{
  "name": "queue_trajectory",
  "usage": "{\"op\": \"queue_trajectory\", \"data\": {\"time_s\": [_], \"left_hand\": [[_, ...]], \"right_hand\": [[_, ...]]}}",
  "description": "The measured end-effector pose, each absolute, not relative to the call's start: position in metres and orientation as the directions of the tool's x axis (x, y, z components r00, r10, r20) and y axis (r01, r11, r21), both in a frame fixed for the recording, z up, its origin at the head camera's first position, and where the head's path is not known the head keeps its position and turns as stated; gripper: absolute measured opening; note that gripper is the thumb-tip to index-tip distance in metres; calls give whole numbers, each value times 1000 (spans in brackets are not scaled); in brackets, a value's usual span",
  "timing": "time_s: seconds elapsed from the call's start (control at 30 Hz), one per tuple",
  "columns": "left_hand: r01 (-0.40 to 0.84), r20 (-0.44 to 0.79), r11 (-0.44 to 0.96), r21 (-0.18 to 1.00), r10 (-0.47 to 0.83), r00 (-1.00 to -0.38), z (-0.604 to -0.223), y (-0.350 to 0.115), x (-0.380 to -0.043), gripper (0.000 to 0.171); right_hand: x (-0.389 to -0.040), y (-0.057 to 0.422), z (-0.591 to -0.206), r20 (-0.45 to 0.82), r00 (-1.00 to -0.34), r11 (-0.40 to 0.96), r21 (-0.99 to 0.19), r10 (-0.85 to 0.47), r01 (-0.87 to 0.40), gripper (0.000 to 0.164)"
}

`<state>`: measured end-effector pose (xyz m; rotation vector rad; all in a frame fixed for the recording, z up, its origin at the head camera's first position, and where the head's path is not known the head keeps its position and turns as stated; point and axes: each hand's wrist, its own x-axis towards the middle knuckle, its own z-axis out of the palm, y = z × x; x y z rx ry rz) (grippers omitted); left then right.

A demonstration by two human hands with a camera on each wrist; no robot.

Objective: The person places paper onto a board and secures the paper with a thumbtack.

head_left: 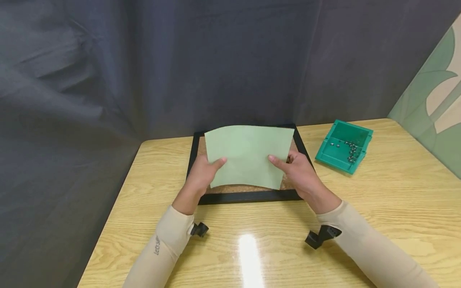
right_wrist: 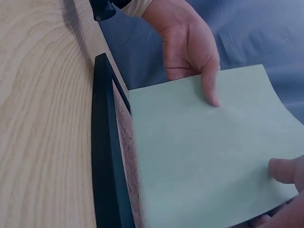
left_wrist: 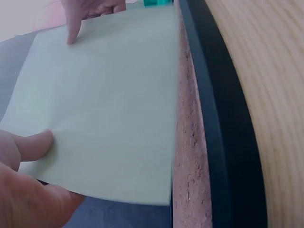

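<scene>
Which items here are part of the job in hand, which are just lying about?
In the job:
pale green sheet, held by left hand and right hand
black-framed cork board, beneath the sheet

Likely just lying about:
teal tray of small metal pieces, untouched (possibly for later)
dark curtain, backdrop

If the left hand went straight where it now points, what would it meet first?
Holding the green paper, the left hand would probably meet the dark curtain first, if it clears the framed board; height is unclear.

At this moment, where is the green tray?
In the head view, the green tray is on the table, right of the black frame and the right hand.
</scene>
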<state>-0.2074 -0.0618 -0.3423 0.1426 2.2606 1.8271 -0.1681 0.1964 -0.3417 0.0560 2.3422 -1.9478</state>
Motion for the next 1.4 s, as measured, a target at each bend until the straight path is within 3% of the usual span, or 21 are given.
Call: {"op": "queue_trajectory", "data": {"time_s": [0.17,0.4,0.77,1.1,1.4], "left_hand": [[-69,-88,126,990,151,-985,-335,-63,-208,38],[-85,-94,93,992,97,-991,-330,-65,-208,34],[-112,-124,88,990,143,-982,-336,-65,-209,37],[-159,-165,102,982,52,-985,-342,-64,-211,32],[-211,-216,149,966,14,-976,-353,-71,-218,32]], "right_hand": [[-168,197,-341,-109,-993,221,-970,-45,97,52],[-168,201,-344,-131,-991,231,-966,-38,118,54],[-170,205,-343,-173,-980,206,-960,101,190,59],[-179,205,-349,-231,-966,128,-961,115,245,59],[-184,210,-356,-180,-983,384,-907,23,175,51]]}}
